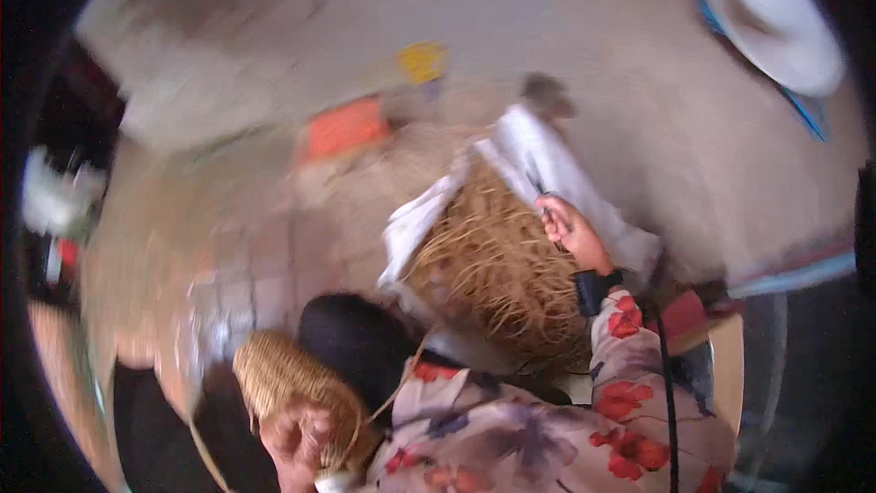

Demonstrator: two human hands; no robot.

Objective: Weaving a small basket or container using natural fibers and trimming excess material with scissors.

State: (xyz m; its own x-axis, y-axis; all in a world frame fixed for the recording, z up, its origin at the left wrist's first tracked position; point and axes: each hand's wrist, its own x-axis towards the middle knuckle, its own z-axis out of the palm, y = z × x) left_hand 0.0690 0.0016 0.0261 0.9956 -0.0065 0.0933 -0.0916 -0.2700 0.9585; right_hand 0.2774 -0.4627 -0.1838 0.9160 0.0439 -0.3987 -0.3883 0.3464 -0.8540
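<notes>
1. As you look down, a white sack (598, 205) lies opened out ahead of you.
2. Tan strands (497, 260) sit heaped loosely inside it.
3. Nearer you, at lower left, a tan woven piece (283, 370) lies tilted, well apart from the heap.
4. Your left hand (297, 434) touches its near end; blur hides whether your fingers clamp it, so I cannot tell.
5. Your right hand (570, 230), over the heap's right edge, is closed around a slim dark tool (539, 186), which points away from you.
</notes>
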